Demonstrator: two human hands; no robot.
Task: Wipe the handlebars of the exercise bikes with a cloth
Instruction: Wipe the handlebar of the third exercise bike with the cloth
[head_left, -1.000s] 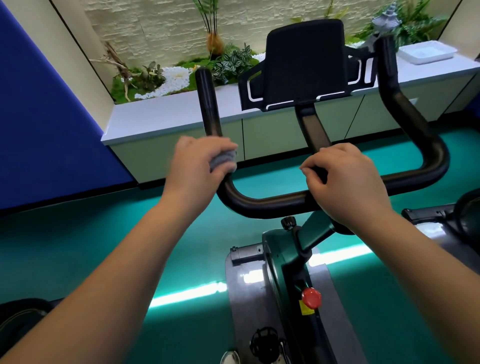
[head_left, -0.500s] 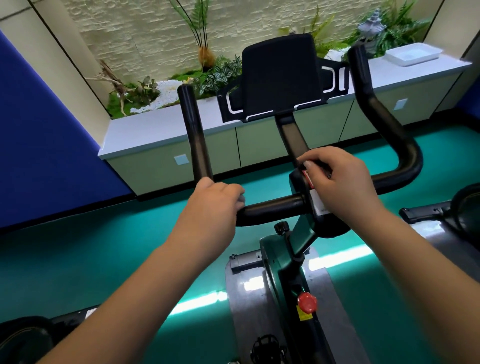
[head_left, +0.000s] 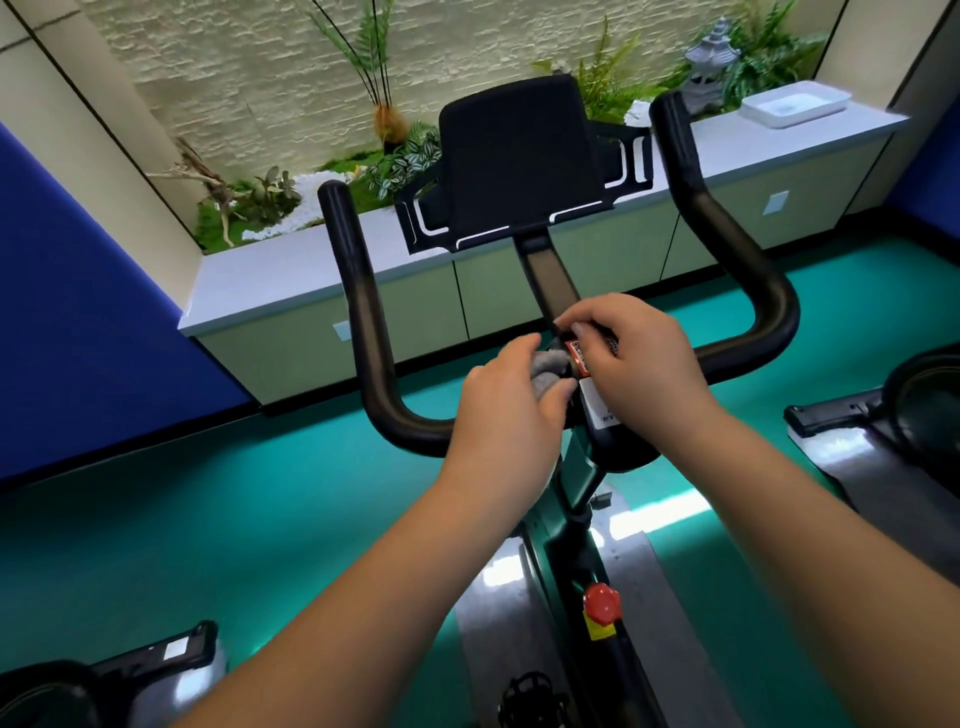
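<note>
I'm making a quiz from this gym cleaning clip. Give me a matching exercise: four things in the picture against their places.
Things:
1. small grey cloth
2. red round knob
3. white shallow tray
4. grey stone lantern ornament

Places:
A. among the green plants
B. low on the bike frame
C. in the left hand, at the middle of the black handlebar
D. on the white counter

Pairs: 1-C, 2-B, 3-D, 4-A

I saw my left hand (head_left: 506, 415) gripping the grey cloth (head_left: 549, 370) on the handlebar (head_left: 366, 322) centre | my right hand (head_left: 641, 366) curled over the stem beside it | red knob (head_left: 601, 604) below | tablet holder (head_left: 517, 161) above.
</note>
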